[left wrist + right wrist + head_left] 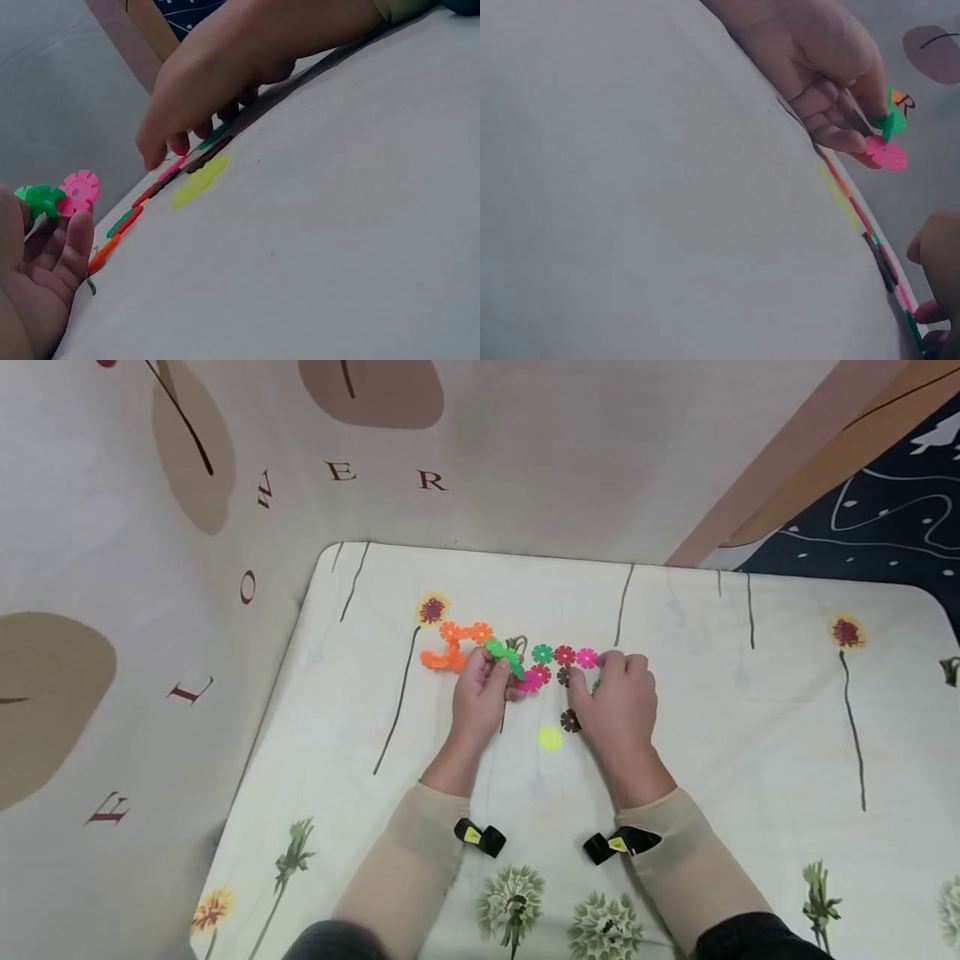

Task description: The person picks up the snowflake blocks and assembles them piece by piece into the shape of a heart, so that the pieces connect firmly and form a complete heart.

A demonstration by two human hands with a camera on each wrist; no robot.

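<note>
Hands [480, 689] pinch notched plastic flower discs [525, 672].

My hands: left hand [480, 689] and right hand [618, 702] are bare, no gloves, no rings visible. Beige long sleeves [420, 852] on both arms, snug, ending just short of the wrist. Black strap [480, 837] on the left cuff, another black strap [621, 843] on the right; each carries a small yellow label. Dark trousers [337, 941] at the bottom edge.
</note>
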